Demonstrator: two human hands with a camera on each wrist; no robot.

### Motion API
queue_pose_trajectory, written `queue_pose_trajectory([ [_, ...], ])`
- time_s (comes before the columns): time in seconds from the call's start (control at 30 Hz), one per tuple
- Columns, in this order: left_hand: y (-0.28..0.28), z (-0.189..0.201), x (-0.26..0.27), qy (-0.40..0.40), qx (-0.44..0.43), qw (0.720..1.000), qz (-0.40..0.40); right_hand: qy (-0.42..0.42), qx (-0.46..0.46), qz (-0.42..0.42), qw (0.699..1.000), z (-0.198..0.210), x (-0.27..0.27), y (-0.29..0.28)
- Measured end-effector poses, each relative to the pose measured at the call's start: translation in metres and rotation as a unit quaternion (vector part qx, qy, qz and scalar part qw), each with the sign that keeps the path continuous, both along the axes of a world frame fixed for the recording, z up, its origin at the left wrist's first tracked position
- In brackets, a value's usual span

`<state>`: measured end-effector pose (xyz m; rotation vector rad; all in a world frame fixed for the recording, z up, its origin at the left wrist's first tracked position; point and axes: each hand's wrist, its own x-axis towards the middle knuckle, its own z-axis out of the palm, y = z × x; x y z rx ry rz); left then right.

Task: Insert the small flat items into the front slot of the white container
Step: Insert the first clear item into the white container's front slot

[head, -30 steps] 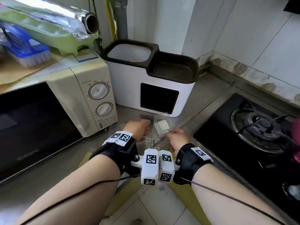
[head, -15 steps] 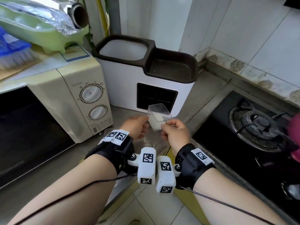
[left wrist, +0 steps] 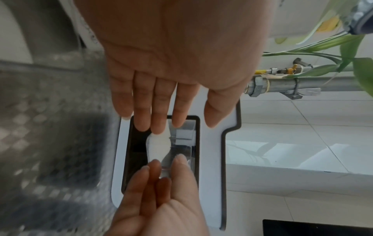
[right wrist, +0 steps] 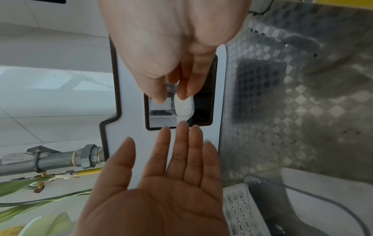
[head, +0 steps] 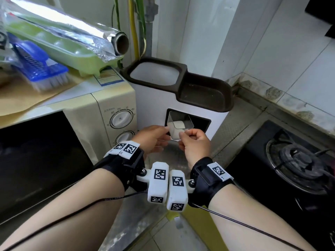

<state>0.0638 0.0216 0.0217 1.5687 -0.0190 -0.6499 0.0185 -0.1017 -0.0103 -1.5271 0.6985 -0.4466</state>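
A small clear plastic box [head: 181, 119] with a flat white pad [head: 178, 125] in it is tilted into the left part of the dark front slot [head: 201, 124] of the white container [head: 152, 105]. My right hand [head: 184, 133] pinches the box's near edge between thumb and fingers. My left hand [head: 165, 132] has straight fingers whose tips touch the box's left side. The left wrist view shows the box [left wrist: 181, 143] in the slot between the left fingertips [left wrist: 161, 127] and the pinching right hand [left wrist: 167, 162]. In the right wrist view the right hand [right wrist: 171, 97] grips the box [right wrist: 169, 110].
A cream microwave [head: 108, 113] stands close on the left, with a foil roll [head: 72, 33], a green tray and a blue brush [head: 39, 69] on top. A black gas stove [head: 299, 160] lies to the right. Patterned metal counter [head: 168, 160] runs below the hands.
Both hands have lifted the clear box from the counter up and forward. Its far end now sits in the container's front slot.
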Motion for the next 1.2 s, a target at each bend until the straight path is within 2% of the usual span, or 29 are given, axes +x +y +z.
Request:
queue_pose_trajectory([
  [0.1, 0.008, -0.001, 0.006, -0.004, -0.001, 1.0, -0.004, 0.007, -0.006, 0.004, 1.0, -0.004, 0.009, 0.008],
  [0.23, 0.019, -0.006, 0.009, 0.005, 0.005, 1.0, 0.002, 0.028, -0.016, 0.057, 0.998, -0.003, 0.017, 0.016],
  [0.37, 0.024, -0.011, 0.009, 0.012, 0.002, 1.0, 0.007, 0.032, -0.01, 0.041, 0.999, -0.003, 0.026, 0.018],
  [0.57, 0.026, -0.015, 0.003, 0.003, 0.017, 1.0, -0.002, 0.057, -0.003, 0.086, 0.995, 0.0, 0.03, 0.018],
  [0.93, 0.047, -0.021, -0.009, -0.037, 0.114, 0.991, 0.055, 0.099, 0.012, 0.067, 0.993, -0.025, 0.015, 0.027],
  [1.1, 0.061, -0.018, -0.023, -0.051, 0.159, 0.982, 0.092, 0.147, 0.037, 0.098, 0.984, -0.034, -0.001, 0.034],
  [1.2, 0.066, -0.017, -0.036, -0.029, 0.211, 0.972, 0.1, 0.179, 0.03, 0.14, 0.973, -0.041, -0.009, 0.04],
])
